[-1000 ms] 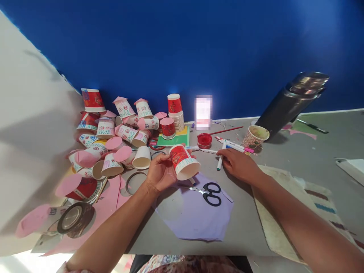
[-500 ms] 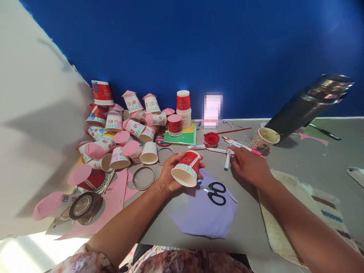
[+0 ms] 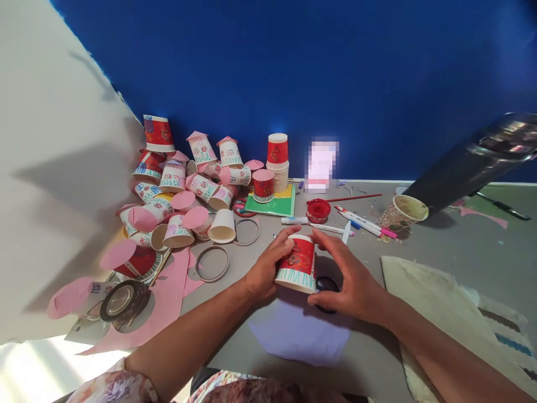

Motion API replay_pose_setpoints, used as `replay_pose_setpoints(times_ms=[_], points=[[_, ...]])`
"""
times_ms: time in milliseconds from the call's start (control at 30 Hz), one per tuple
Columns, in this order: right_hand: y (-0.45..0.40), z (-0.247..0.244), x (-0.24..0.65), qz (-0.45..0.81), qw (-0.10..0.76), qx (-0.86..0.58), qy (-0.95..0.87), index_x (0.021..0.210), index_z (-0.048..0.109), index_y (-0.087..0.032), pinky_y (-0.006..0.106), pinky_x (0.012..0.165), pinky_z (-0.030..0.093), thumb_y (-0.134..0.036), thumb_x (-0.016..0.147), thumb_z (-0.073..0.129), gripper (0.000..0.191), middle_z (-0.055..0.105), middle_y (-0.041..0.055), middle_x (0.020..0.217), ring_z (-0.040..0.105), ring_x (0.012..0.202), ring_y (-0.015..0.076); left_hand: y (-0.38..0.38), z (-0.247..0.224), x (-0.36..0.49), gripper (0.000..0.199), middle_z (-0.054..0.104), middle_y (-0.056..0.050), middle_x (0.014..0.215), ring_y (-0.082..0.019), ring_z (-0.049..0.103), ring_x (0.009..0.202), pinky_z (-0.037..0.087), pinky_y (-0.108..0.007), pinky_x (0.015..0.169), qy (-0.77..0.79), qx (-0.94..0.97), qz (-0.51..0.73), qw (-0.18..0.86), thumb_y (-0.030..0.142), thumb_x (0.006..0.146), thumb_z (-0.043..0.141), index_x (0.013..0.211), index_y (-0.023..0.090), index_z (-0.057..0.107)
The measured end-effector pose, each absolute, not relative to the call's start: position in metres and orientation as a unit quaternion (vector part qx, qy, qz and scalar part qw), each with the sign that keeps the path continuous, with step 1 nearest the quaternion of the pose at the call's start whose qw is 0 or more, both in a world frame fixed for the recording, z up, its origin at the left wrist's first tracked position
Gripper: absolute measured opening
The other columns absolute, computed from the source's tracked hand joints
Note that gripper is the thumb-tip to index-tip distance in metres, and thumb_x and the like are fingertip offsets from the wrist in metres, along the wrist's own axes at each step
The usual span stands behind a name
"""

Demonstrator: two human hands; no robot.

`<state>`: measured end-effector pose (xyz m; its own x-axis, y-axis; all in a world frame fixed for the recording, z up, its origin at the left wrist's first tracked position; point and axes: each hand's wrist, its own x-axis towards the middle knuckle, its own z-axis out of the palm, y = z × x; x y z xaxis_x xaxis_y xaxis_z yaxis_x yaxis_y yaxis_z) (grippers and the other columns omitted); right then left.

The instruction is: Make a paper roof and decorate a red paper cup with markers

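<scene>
I hold a red and white paper cup (image 3: 297, 264) upside down between both hands, just above a lilac paper sheet (image 3: 302, 334). My left hand (image 3: 266, 270) grips its left side. My right hand (image 3: 348, 277) holds its right side, thumb under the rim. Black scissors (image 3: 325, 284) lie mostly hidden under my right hand. Several felt pens (image 3: 363, 222) lie just beyond the cup.
A heap of decorated cups with pink paper lids (image 3: 184, 187) fills the left. A stack of red cups (image 3: 277, 162), a red lid (image 3: 318, 210), a patterned cup (image 3: 401, 211), tape rolls (image 3: 123, 299), wire rings (image 3: 212, 263) and pink paper (image 3: 163, 302) lie around. A dark flask (image 3: 474, 162) leans at the right.
My right hand left the pens and came onto the cup. The cup turned from mouth toward me to upside down, and now sits between both hands over the scissors.
</scene>
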<state>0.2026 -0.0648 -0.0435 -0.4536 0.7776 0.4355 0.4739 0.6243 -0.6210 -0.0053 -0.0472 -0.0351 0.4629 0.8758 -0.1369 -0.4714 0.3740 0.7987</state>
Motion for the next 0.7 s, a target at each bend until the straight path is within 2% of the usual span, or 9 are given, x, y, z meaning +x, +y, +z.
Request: replay_pose_setpoints(times_ms=[67,133,200,333,467,600,633,700], points=[[-0.062,-0.042,0.207,0.176,0.378,-0.392,-0.820,0.164,0.017,-0.033,0.055,0.106,0.051,-0.063,0.082,0.075,0.105,0.050,0.0160,0.151,0.056,0.131,0.0373,-0.043,-0.025,-0.016,0.062,0.060,-0.009,0.136,-0.029,0.063,0.117,0.055,-0.040,0.094,0.301,0.453,0.459,0.702,0.049,0.084,0.076,0.139,0.029,0.057],[-0.059,-0.040,0.212,0.139,0.387,-0.403,-0.818,0.164,0.017,-0.032,0.058,0.107,0.049,-0.060,0.084,0.074,0.102,0.050,0.0166,0.150,0.054,0.132,0.0384,-0.038,-0.010,-0.027,0.075,0.049,-0.008,0.152,-0.035,0.046,0.141,0.045,-0.044,0.113,0.292,0.605,0.431,0.603,0.036,0.069,0.090,0.139,0.031,0.062],[-0.057,-0.038,0.216,0.116,0.377,-0.408,-0.824,0.164,0.017,-0.031,0.058,0.108,0.049,-0.057,0.085,0.074,0.101,0.051,0.0172,0.150,0.053,0.133,0.0389,-0.036,0.007,-0.036,0.088,0.044,-0.008,0.157,-0.038,0.035,0.149,0.038,-0.051,0.119,0.314,0.688,0.390,0.525,0.024,0.065,0.092,0.145,0.033,0.058],[-0.059,-0.036,0.214,0.122,0.351,-0.398,-0.839,0.163,0.019,-0.028,0.059,0.107,0.048,-0.057,0.085,0.074,0.100,0.051,0.0186,0.150,0.053,0.132,0.0391,-0.041,0.027,-0.041,0.081,0.053,-0.012,0.150,-0.038,0.044,0.143,0.029,-0.062,0.123,0.323,0.741,0.343,0.479,0.020,0.068,0.088,0.144,0.030,0.060],[-0.062,-0.037,0.208,0.128,0.354,-0.366,-0.851,0.162,0.024,-0.026,0.056,0.108,0.047,-0.055,0.085,0.074,0.096,0.051,0.0190,0.151,0.051,0.134,0.0382,-0.046,0.027,-0.039,0.082,0.057,-0.011,0.148,-0.038,0.047,0.141,0.032,-0.060,0.123,0.321,0.764,0.337,0.446,0.013,0.063,0.086,0.140,0.028,0.063],[-0.062,-0.036,0.207,0.113,0.352,-0.340,-0.865,0.161,0.026,-0.021,0.053,0.112,0.042,-0.058,0.083,0.076,0.099,0.050,0.0192,0.154,0.049,0.137,0.0367,-0.044,0.025,-0.042,0.080,0.061,-0.010,0.143,-0.037,0.050,0.137,0.036,-0.057,0.121,0.318,0.785,0.315,0.429,0.014,0.063,0.086,0.139,0.027,0.064],[-0.061,-0.035,0.208,0.109,0.348,-0.345,-0.865,0.159,0.031,-0.019,0.053,0.113,0.041,-0.059,0.084,0.075,0.096,0.050,0.0198,0.153,0.048,0.138,0.0366,-0.043,0.026,-0.046,0.079,0.061,-0.010,0.141,-0.037,0.051,0.137,0.038,-0.056,0.120,0.325,0.785,0.321,0.419,0.014,0.063,0.086,0.138,0.026,0.065],[-0.061,-0.030,0.211,0.100,0.322,-0.380,-0.861,0.144,0.051,-0.016,0.049,0.109,0.043,-0.056,0.087,0.072,0.072,0.061,0.0188,0.142,0.055,0.131,0.0348,-0.044,0.027,-0.057,0.080,0.060,-0.010,0.139,-0.037,0.051,0.135,0.043,-0.055,0.118,0.361,0.773,0.355,0.384,0.015,0.060,0.089,0.136,0.026,0.067]])
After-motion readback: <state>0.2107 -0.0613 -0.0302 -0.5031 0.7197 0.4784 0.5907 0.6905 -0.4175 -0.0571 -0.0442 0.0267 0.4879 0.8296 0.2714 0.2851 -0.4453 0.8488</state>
